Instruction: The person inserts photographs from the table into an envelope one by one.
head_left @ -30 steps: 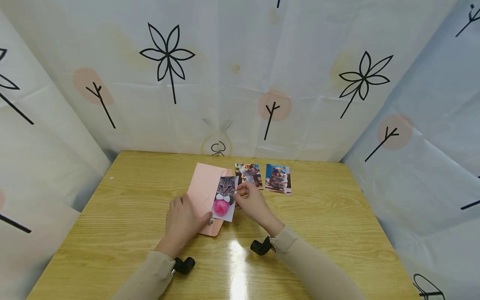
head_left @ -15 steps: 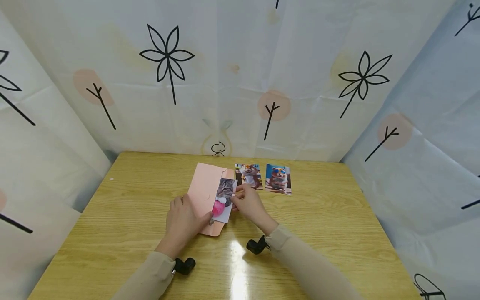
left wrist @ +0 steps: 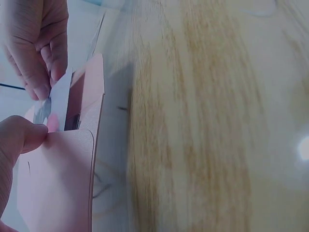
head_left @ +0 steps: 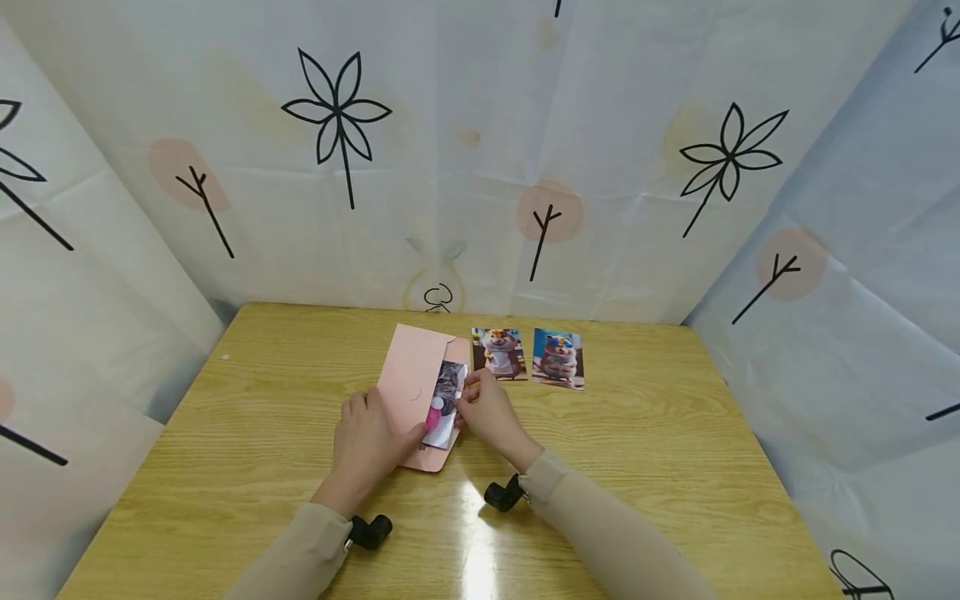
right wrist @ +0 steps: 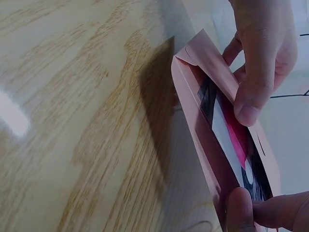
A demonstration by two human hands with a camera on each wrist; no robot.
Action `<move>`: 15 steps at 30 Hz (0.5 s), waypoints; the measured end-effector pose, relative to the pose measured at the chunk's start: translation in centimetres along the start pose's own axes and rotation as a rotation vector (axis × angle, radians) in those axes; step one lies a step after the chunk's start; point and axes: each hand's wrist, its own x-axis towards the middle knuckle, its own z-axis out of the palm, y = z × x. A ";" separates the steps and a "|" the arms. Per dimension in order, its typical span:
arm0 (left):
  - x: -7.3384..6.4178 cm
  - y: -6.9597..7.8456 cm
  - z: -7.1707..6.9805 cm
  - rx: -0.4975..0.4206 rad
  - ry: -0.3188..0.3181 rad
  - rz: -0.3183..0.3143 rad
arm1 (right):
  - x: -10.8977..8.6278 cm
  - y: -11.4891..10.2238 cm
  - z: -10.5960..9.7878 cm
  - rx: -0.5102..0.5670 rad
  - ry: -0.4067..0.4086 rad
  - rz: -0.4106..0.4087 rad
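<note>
A pink paper envelope (head_left: 407, 371) is held by my left hand (head_left: 369, 443), its thumb (left wrist: 35, 137) lying on the front panel right at the mouth. A photo card (head_left: 447, 385) of a cat with a pink ball sits partly inside the mouth on the right side. My right hand (head_left: 491, 414) pinches the card's outer edge between thumb and fingers, as the right wrist view shows. The card's inner part is hidden behind the front panel. Behind it, a dark patterned corner (left wrist: 73, 122) shows inside the envelope.
Two hamster photo cards, one with a white bib (head_left: 501, 354) and one with blue sunglasses (head_left: 558, 362), lie on the wooden table (head_left: 645, 450) behind the right hand. A white patterned cloth (head_left: 480, 150) hangs around the table. Each wrist carries a black camera (head_left: 371, 531).
My right hand has moved left, sliding the cat photo card deeper into the envelope, so less of it shows. The left hand has stayed in place on the envelope.
</note>
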 end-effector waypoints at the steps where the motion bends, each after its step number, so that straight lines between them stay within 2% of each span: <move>1: 0.0 0.0 0.0 0.001 0.002 0.001 | 0.0 0.0 0.1 -0.008 0.001 0.000; 15: 0.1 0.2 -0.2 0.002 -0.017 -0.013 | 0.3 0.0 1.1 0.022 -0.007 0.034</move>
